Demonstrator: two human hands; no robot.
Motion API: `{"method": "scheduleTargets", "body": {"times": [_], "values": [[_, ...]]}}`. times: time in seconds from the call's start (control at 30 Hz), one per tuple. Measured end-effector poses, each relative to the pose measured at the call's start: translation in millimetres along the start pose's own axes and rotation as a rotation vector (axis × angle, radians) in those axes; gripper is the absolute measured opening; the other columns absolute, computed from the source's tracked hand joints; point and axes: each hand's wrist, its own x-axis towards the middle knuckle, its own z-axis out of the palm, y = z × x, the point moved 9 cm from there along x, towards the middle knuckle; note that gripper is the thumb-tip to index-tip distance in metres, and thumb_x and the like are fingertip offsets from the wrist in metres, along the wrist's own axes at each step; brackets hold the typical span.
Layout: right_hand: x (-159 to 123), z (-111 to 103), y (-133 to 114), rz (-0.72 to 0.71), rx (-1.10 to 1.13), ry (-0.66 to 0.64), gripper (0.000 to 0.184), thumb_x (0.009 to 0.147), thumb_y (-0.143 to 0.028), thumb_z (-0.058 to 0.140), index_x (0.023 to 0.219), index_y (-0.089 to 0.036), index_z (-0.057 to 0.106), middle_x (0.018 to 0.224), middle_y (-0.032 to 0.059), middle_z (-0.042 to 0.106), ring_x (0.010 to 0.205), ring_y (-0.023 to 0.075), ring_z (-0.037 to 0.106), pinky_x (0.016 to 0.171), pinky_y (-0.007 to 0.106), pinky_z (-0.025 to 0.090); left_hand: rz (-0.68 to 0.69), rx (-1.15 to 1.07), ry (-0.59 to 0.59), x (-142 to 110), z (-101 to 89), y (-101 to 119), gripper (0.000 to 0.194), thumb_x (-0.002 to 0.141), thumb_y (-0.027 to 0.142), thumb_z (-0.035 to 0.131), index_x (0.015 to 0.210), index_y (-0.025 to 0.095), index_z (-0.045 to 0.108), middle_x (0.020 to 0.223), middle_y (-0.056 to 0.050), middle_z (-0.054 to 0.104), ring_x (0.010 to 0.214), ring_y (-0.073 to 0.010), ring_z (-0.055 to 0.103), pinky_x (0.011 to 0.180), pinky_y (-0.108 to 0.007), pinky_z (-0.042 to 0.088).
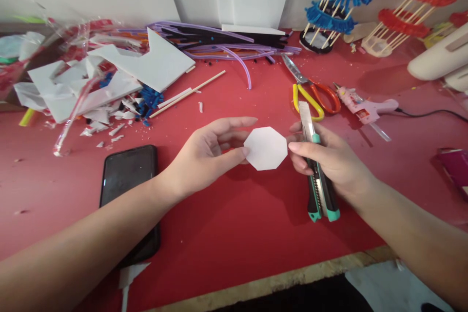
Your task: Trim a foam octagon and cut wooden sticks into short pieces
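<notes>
A small white octagon of foam board or card [266, 148] is pinched at its left edge by my left hand [215, 151], thumb in front and fingers behind. My right hand [325, 156] is wrapped round a green and black utility knife [317, 183], its blade out and pointing up and away. The right thumb tip is at the octagon's right edge; whether it presses on it I cannot tell. Beyond the knife lie scissors [310, 100] with one yellow and one red handle. Left of my left hand a black phone [129, 175] rests partly under my forearm.
White board offcuts [153, 61] and scraps are heaped at the left, beside wooden sticks [188, 93]. Purple and black pipe cleaners [219, 41] lie along the wall. A blue carousel-like model [331, 14] and a red one [402, 24] stand behind a pink glue gun [365, 107] with a cord.
</notes>
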Motion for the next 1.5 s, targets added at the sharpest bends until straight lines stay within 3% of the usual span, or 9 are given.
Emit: {"method": "scheduleTargets", "body": {"times": [0.23, 0.67, 0.77, 0.9, 1.03, 1.13, 1.23, 1.33, 1.5], "values": [[1, 2, 2, -0.014, 0.006, -0.017, 0.03, 0.07, -0.016, 0.072, 0.095, -0.02, 0.055, 0.064, -0.008, 0.056, 0.043, 0.0049, 0.048, 0.039, 0.02, 0.032, 0.009, 0.061, -0.005, 1, -0.1, -2, 0.037, 0.083, 0.012, 0.067, 0.119, 0.016, 0.063, 0.118, -0.006, 0.07, 0.102, -0.0156, 0.068, 0.085, -0.021, 0.058], [8, -9, -3, -0.05, 0.141, 0.006, 0.023, 0.074, -0.013, 0.068, 0.092, -0.02, 0.056, 0.072, -0.0044, 0.059, 0.045, 0.0045, 0.047, 0.04, 0.02, 0.032, -0.035, 0.142, 0.005, 2, -2.0, -6, 0.037, 0.083, 0.018, 0.065, 0.12, 0.015, 0.062, 0.118, -0.007, 0.07, 0.102, -0.0175, 0.068, 0.087, -0.026, 0.057], [6, -9, -7, -0.059, 0.176, -0.001, 0.02, 0.076, -0.013, 0.066, 0.091, -0.02, 0.055, 0.073, -0.0039, 0.059, 0.045, 0.004, 0.046, 0.04, 0.02, 0.031, -0.041, 0.27, 0.0, -1, 1.2, -8, 0.037, 0.083, 0.02, 0.064, 0.119, 0.015, 0.062, 0.116, -0.007, 0.071, 0.101, -0.0175, 0.068, 0.086, -0.025, 0.056], [3, -6, -9, -0.074, 0.133, -0.042, 0.02, 0.077, -0.014, 0.066, 0.093, -0.021, 0.055, 0.073, -0.0032, 0.06, 0.045, 0.0046, 0.047, 0.041, 0.02, 0.031, 0.017, 0.593, -0.008, -5, 8.3, -3, 0.035, 0.084, 0.021, 0.06, 0.119, 0.018, 0.064, 0.108, -0.005, 0.071, 0.085, -0.0151, 0.069, 0.07, -0.024, 0.057], [0, 3, -6, -0.057, 0.026, -0.122, 0.025, 0.075, -0.016, 0.071, 0.094, -0.021, 0.055, 0.071, -0.0048, 0.059, 0.044, 0.005, 0.047, 0.04, 0.021, 0.032, 0.191, 0.825, 0.057, -10, 9.3, 18, 0.021, 0.09, 0.026, 0.056, 0.104, 0.018, 0.069, 0.106, -0.004, 0.07, 0.082, -0.0135, 0.066, 0.068, -0.023, 0.053], [-5, 13, 2, -0.003, -0.028, -0.22, 0.03, 0.074, -0.02, 0.076, 0.095, -0.021, 0.054, 0.069, -0.0061, 0.059, 0.044, 0.0051, 0.047, 0.039, 0.02, 0.033, 0.234, 0.912, 0.08, -15, 8.5, 34, 0.018, 0.092, 0.026, 0.053, 0.093, 0.017, 0.069, 0.097, -0.004, 0.07, 0.082, -0.0137, 0.065, 0.07, -0.023, 0.051], [-12, 22, 11, 0.062, -0.07, -0.316, 0.033, 0.074, -0.022, 0.077, 0.097, -0.022, 0.053, 0.071, -0.006, 0.06, 0.045, 0.0049, 0.049, 0.041, 0.02, 0.036, 0.23, 0.933, 0.009, -23, 18.2, 45, 0.014, 0.09, 0.028, 0.057, 0.095, 0.018, 0.067, 0.091, -0.002, 0.069, 0.075, -0.0128, 0.064, 0.068, -0.024, 0.05], [-21, 32, 18, 0.108, -0.087, -0.413, 0.034, 0.075, -0.022, 0.076, 0.1, -0.023, 0.053, 0.073, -0.0065, 0.059, 0.048, 0.0045, 0.05, 0.044, 0.019, 0.038, 0.265, 0.918, -0.133, -34, 39.3, 50, 0.019, 0.086, 0.028, 0.065, 0.102, 0.02, 0.065, 0.093, -0.001, 0.07, 0.074, -0.0136, 0.065, 0.068, -0.024, 0.051], [-29, 43, 19, 0.126, -0.12, -0.526, 0.034, 0.074, -0.021, 0.077, 0.098, -0.022, 0.054, 0.073, -0.0061, 0.059, 0.053, 0.0052, 0.052, 0.046, 0.018, 0.04, 0.326, 0.886, -0.28, -42, 62.2, 45, 0.015, 0.093, 0.016, 0.05, 0.097, 0.019, 0.065, 0.091, -0.001, 0.071, 0.078, -0.0132, 0.066, 0.07, -0.024, 0.05]]}}
